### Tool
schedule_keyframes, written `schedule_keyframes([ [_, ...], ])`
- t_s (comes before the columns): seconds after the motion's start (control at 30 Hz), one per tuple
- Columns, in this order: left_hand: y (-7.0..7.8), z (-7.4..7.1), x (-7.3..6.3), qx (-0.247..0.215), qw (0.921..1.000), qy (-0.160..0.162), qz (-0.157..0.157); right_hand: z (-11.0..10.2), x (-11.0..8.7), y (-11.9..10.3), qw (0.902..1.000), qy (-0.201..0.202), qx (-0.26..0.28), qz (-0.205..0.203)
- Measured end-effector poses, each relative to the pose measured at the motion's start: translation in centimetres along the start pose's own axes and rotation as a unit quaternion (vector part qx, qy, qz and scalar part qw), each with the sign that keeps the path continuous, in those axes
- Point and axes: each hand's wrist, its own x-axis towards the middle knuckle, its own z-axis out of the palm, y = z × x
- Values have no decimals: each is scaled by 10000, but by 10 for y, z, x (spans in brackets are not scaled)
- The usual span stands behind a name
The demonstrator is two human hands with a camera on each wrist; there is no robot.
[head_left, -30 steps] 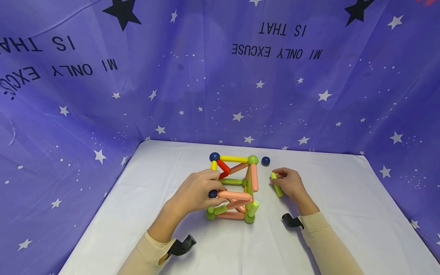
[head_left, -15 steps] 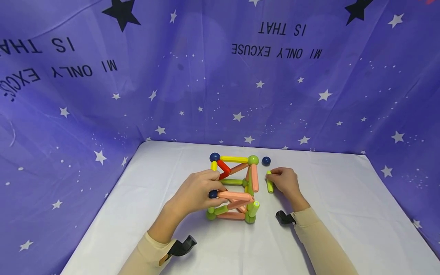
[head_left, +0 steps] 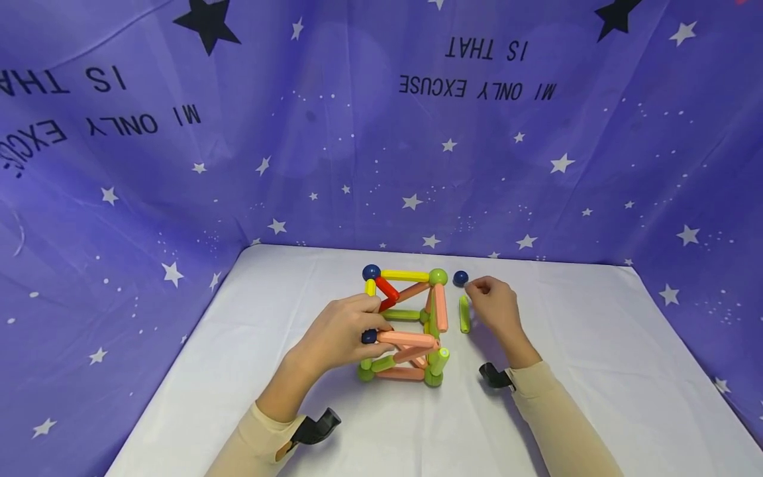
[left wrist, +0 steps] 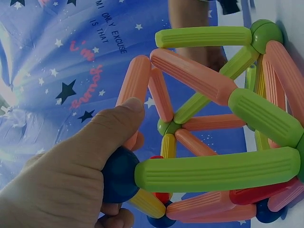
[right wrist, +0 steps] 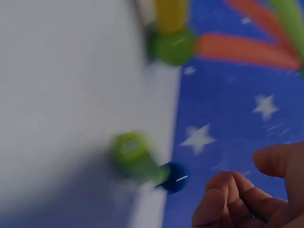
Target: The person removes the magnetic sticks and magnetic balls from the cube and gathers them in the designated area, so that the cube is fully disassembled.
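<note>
A frame of colored magnetic building sticks and balls (head_left: 405, 275) stands upright on the table. My left hand (head_left: 342, 334) pinches a pink stick (left wrist: 134, 78) at its near left corner, thumb on top, close against a dark blue ball (left wrist: 121, 175). From that ball a green stick (left wrist: 218, 168) runs to another corner. My right hand (head_left: 496, 308) holds nothing; in the right wrist view its thumb and bent fingers (right wrist: 213, 204) are apart. It hovers beside a loose dark blue ball (head_left: 461, 279) and a loose yellow-green stick (head_left: 464, 315) on the table.
The white-covered table (head_left: 572, 344) carries the frame at its middle. A purple star-printed cloth (head_left: 357, 165) rises behind and at both sides. On the frame's right side, a pink stick (head_left: 441, 308) and a yellow-green stick (head_left: 440, 362) have free ends. Black mounts (head_left: 316, 427) sit on both wrists.
My right hand brought the yellow-green stick leftward, set it down near the frame and let go. It then moved slightly away, toward the loose blue ball. The left hand stayed still.
</note>
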Motion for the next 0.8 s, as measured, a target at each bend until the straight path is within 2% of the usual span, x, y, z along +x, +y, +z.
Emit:
schedule_keyframes([
  [0.17, 1, 0, -1, 13, 10000, -25, -41, -13, -21, -40, 9952, -374, 877, -223],
  [0.23, 1, 0, -1, 16, 10000, -22, -49, -16, -30, -54, 9934, -515, 952, -389],
  [0.37, 1, 0, -1, 41, 10000, -2, -65, -18, -40, -73, 9935, -690, 560, -712],
  [0.53, 0, 1, -2, 47, 10000, -15, -60, -16, -45, -81, 9938, -736, 48, -831],
  [0.8, 1, -1, -1, 58, 10000, -30, -49, -18, -45, -82, 9906, -585, 49, -1238],
])
